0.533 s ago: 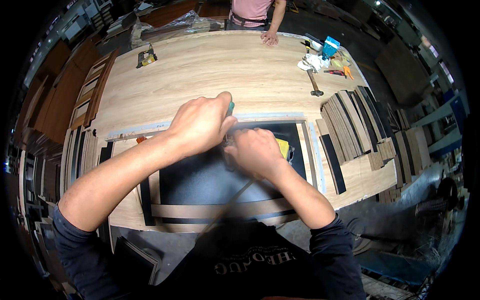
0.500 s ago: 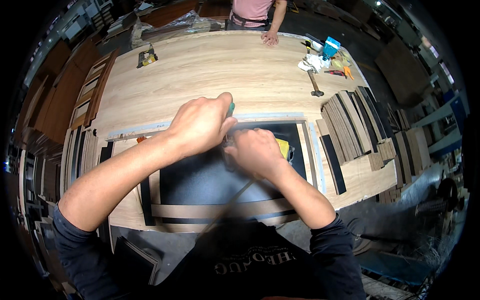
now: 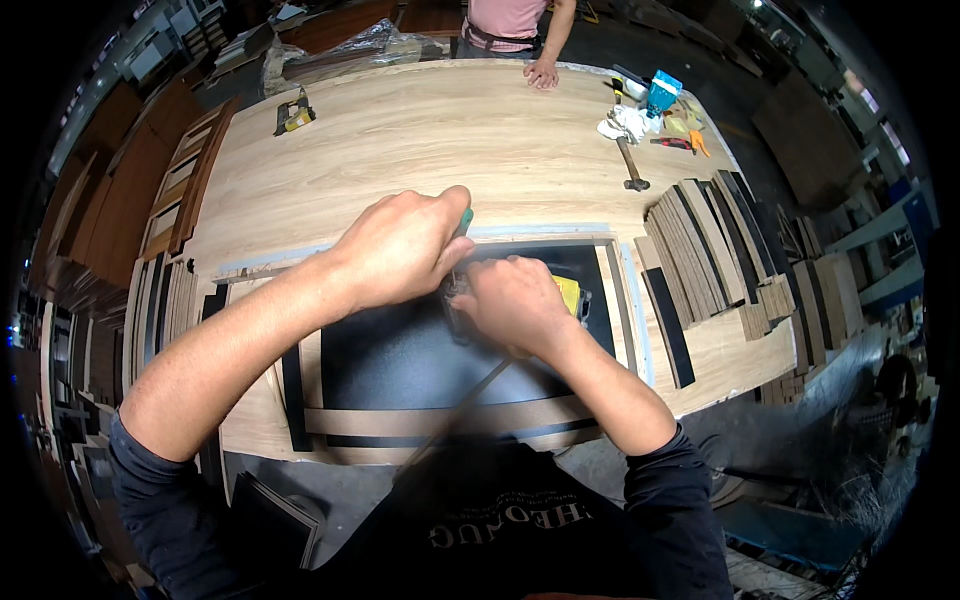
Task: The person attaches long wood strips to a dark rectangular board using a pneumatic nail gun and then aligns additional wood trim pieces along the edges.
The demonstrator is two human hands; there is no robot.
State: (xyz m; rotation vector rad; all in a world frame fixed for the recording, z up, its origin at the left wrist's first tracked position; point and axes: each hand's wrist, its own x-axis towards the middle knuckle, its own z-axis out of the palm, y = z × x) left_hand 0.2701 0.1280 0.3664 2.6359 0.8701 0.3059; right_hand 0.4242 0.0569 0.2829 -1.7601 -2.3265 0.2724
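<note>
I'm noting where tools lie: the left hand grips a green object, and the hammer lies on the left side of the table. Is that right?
One side is wrong: the head view shows the hammer on the right side of the table. The left hand grips a green object.

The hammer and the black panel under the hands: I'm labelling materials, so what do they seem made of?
Hammer: a brown handle, probably wood, with a dark, dull head that looks like metal. Black panel: smooth and satiny, with a soft sheen; perhaps laminated board, though its core is hidden.
</note>
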